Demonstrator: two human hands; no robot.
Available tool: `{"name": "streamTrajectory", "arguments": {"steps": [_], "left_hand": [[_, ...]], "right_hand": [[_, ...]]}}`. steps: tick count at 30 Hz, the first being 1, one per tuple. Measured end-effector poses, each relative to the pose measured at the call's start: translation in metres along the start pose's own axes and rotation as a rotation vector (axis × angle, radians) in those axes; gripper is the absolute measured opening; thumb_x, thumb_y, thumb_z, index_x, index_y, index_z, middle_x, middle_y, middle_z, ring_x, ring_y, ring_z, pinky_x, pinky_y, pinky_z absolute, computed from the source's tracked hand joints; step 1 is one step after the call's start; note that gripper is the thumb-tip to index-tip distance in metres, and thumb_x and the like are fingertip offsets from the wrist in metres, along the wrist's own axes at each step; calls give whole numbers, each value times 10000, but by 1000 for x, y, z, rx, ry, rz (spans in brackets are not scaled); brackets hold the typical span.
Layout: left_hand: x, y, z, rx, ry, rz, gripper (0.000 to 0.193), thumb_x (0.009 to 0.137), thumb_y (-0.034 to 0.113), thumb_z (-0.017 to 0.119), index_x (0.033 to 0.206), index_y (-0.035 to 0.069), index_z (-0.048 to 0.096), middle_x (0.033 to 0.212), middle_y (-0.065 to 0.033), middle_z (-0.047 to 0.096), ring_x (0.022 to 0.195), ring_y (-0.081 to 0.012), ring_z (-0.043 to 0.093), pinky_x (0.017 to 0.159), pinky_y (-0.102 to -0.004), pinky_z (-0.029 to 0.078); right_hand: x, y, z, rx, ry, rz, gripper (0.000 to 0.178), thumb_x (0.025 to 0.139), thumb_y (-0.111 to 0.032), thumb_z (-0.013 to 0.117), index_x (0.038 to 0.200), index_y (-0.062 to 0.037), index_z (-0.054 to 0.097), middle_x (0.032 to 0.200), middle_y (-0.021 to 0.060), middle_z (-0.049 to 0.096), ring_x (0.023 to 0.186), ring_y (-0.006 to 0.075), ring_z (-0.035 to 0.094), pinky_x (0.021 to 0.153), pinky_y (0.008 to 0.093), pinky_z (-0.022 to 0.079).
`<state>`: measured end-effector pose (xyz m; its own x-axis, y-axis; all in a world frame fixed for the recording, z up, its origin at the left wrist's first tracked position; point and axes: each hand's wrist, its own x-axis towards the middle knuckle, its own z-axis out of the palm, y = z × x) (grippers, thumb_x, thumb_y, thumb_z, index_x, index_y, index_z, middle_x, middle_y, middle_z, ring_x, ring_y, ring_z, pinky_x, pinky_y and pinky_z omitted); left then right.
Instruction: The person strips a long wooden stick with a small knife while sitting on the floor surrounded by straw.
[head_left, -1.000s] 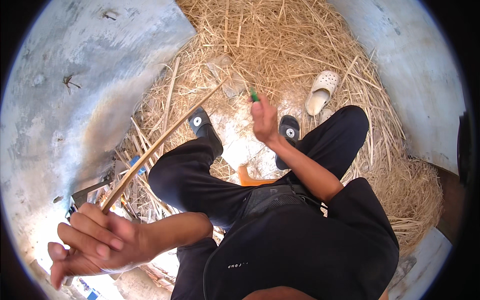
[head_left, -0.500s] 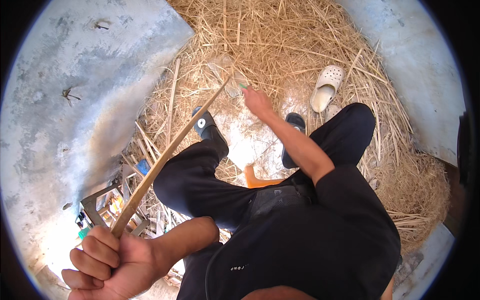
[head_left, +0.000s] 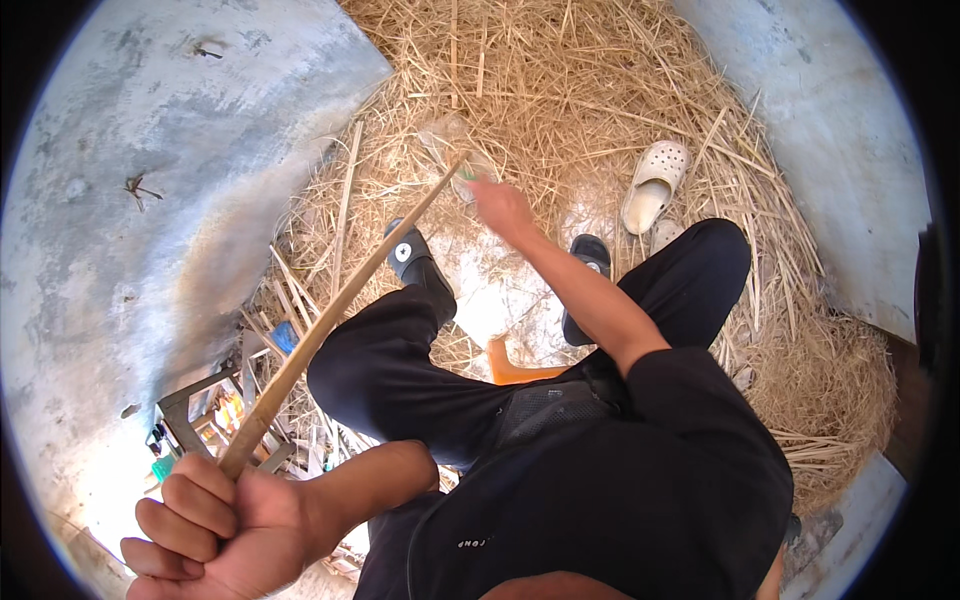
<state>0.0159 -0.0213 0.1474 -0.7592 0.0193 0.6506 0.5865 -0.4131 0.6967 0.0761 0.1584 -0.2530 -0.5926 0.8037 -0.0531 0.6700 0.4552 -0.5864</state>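
My left hand [head_left: 215,525] is closed round the thick near end of a long bamboo strip [head_left: 340,303] at the lower left. The strip slants away to the upper right, over my left leg, and narrows to its far tip. Close to that tip is my right hand [head_left: 503,212], blurred by motion, its fingers closed. A small green thing [head_left: 467,174] shows at those fingers, right beside the strip; its kind cannot be made out.
Shavings and thin strips [head_left: 570,70] cover the floor. An off-white clog [head_left: 656,187] lies beyond my right knee. Between my legs shows an orange plastic seat [head_left: 515,370]. A dark metal frame [head_left: 180,410] stands at the left by a bluish wall [head_left: 130,250].
My right hand has moved a little left, and the green thing now overlaps the far tip of the bamboo strip. The left hand keeps its grip almost unmoved.
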Motion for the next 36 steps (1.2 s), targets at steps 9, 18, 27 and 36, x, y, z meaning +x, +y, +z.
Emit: {"name": "streamTrajectory", "arguments": {"steps": [9,18,27,36], "left_hand": [[5,-8,-16,-119,-75,-10,498,999,341,443,596,177,200,511,48,145,436,-63,85,424,-239,106],[14,-9,-11,-549,-561,-112,481,1022,406,298,595,192,254,438,67,180,376,-47,114,403,-210,126],[21,-18,-31,-499,-458,-84,455,1033,328,265,600,191,278,436,69,196,368,-43,119,398,-213,117],[14,-12,-18,-554,-566,-80,448,1026,349,289,606,193,298,411,78,209,332,-31,132,377,-194,132]], "right_hand": [[-16,49,12,98,-133,241,434,988,-402,339,1022,-36,570,785,253,633,747,401,627,694,511,478],[22,97,52,-104,-198,152,386,984,-357,374,1018,-38,589,947,214,640,881,392,614,757,498,487],[-14,29,14,99,68,130,380,982,-373,374,928,-32,531,711,225,608,657,418,596,601,512,455],[8,48,47,-32,-103,112,389,988,-347,364,934,-13,557,705,216,608,664,375,613,604,486,473]]}}
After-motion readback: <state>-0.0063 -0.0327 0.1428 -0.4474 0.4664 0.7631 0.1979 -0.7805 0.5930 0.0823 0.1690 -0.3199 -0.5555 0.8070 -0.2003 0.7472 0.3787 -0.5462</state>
